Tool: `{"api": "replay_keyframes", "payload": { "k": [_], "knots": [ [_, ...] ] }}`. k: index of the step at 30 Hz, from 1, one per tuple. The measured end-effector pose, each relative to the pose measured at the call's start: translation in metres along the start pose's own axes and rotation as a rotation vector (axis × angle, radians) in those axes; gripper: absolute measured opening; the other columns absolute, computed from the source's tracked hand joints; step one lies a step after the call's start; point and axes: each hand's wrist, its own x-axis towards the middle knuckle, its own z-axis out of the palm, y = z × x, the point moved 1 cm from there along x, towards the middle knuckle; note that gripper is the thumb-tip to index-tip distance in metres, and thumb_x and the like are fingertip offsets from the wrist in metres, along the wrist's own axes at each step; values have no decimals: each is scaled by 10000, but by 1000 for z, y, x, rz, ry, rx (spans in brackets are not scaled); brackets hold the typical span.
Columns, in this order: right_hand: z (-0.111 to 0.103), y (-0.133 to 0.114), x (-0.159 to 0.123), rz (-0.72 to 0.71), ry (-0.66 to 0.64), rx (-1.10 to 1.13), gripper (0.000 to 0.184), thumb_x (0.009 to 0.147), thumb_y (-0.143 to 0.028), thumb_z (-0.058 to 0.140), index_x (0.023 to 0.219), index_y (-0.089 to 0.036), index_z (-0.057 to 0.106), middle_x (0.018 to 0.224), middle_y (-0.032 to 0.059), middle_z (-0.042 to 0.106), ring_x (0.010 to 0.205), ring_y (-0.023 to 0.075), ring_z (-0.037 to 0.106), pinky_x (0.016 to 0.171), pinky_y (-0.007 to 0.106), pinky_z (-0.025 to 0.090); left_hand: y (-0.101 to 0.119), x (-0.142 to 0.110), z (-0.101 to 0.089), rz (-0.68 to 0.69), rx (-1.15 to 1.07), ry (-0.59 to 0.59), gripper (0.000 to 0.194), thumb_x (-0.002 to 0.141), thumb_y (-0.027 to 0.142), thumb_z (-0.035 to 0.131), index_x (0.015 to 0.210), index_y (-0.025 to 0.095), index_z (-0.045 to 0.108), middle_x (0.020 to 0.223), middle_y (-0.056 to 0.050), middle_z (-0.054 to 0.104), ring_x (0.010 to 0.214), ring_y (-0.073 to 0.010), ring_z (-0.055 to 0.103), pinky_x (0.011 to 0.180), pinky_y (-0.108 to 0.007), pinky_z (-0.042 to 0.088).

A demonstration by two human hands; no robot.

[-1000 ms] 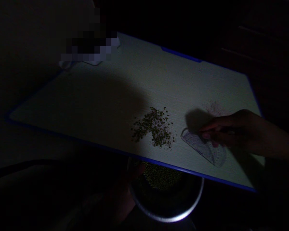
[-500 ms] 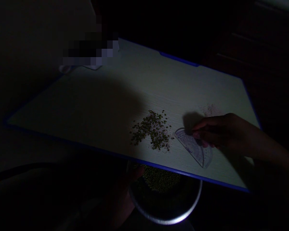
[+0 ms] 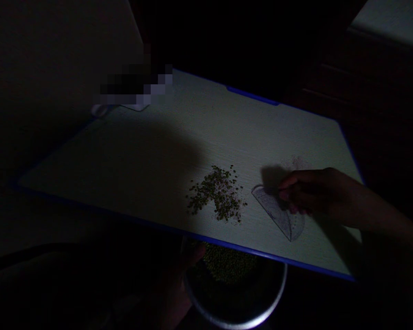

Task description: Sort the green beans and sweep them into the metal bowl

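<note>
Right hand (image 3: 316,195) – fingers (image 3: 289,195) nearly closed – pinches a clear protractor (image 3: 278,213), apparently flat on the table (image 3: 158,151), beside scattered green beans (image 3: 218,195).

Protractor (image 3: 282,214) nearer bean pile (image 3: 217,193) (w/ hand (image 3: 313,195))

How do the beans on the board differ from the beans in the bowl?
The board beans lie scattered thin on the lit board, mixed with pale grains; the bowl beans sit heaped together in the metal bowl, in shadow below the board's edge. The right hand is near the board beans, the left hand at the bowl. Both are small and green.
</note>
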Motion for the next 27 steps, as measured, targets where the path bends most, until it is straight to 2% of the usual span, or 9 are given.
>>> {"api": "replay_keyframes", "payload": {
  "k": [3,7,12,15,17,19,24,27],
  "knots": [
    [13,-8,4,-40,-33,-11,255,957,-426,613,994,-209,742,734,8,726,615,122,637,562,254,475,0,2,1,-1,-5,-30,442,805,184,751,1234,290,744,1106,-16,845,1342,-296,614,1238,-490,311],
    [21,-14,9,-40,4,-40,244,965,-421,608,978,-219,744,730,-2,721,622,120,632,597,264,481,-2,4,-3,16,-12,-103,461,789,177,786,1225,323,751,1228,-2,809,1333,-300,624,1222,-492,344],
    [0,9,11,50,134,27,314,914,-520,646,892,-219,732,694,14,702,607,151,640,536,280,461,-4,9,-13,100,-6,-170,388,886,197,714,1242,351,730,1188,2,817,1268,-299,666,1143,-509,450],
    [-18,24,8,65,194,8,293,880,-514,671,888,-229,741,739,29,722,611,163,649,533,294,475,-1,12,-15,158,-5,-242,354,958,267,654,1311,297,667,1321,-58,732,1204,-284,678,1051,-527,522],
    [-23,25,5,55,235,-6,285,869,-503,676,907,-229,745,779,38,735,622,165,652,556,304,497,3,11,-11,153,1,-282,375,962,323,660,1325,230,633,1373,-106,667,1165,-282,675,980,-532,560],
    [-20,19,4,41,249,7,299,877,-508,660,922,-223,740,804,43,738,629,160,651,556,297,500,8,7,-4,156,3,-327,387,961,361,661,1316,211,623,1377,-117,640,1137,-277,671,936,-517,578],
    [-1,6,10,9,119,-31,294,921,-483,605,919,-217,730,715,12,708,583,133,629,520,259,467,19,-2,11,158,11,-405,357,969,361,646,1301,230,632,1373,-111,639,1122,-266,668,927,-498,580],
    [-8,16,12,-6,211,-82,290,915,-470,595,922,-220,741,815,36,752,664,160,673,594,291,511,22,-4,14,139,28,-429,345,973,364,640,1294,237,637,1375,-110,639,1121,-263,667,929,-494,580]
  ]
}}
